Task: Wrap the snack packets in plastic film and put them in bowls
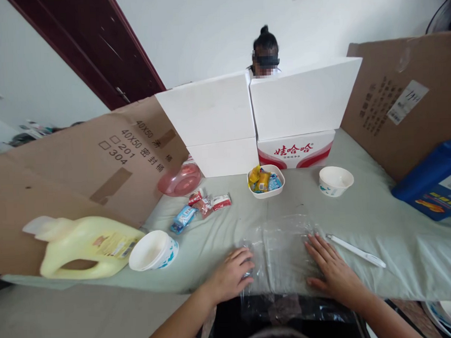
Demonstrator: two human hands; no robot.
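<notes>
A clear plastic bag (282,258) lies spread on the cloth in front of me, its near end hanging over the table edge. My left hand (229,275) rests on the bag's left side, fingers slightly bent and apart. On the right side my right hand (334,268) lies flat, fingers stretched out over the plastic. Just beyond that hand is a slim white stick-like tool (357,251). Past the bag stands a white bowl (267,193) with several small wrapped snacks (263,180) in it.
Loose snack packets (183,219), a paper bowl (150,250) and a yellow jug (87,247) stand left. A red plastic basin (179,180) is behind. Right are another paper bowl (336,181) and a blue jug (431,181). Boxes (297,107) wall the back; a person sits beyond.
</notes>
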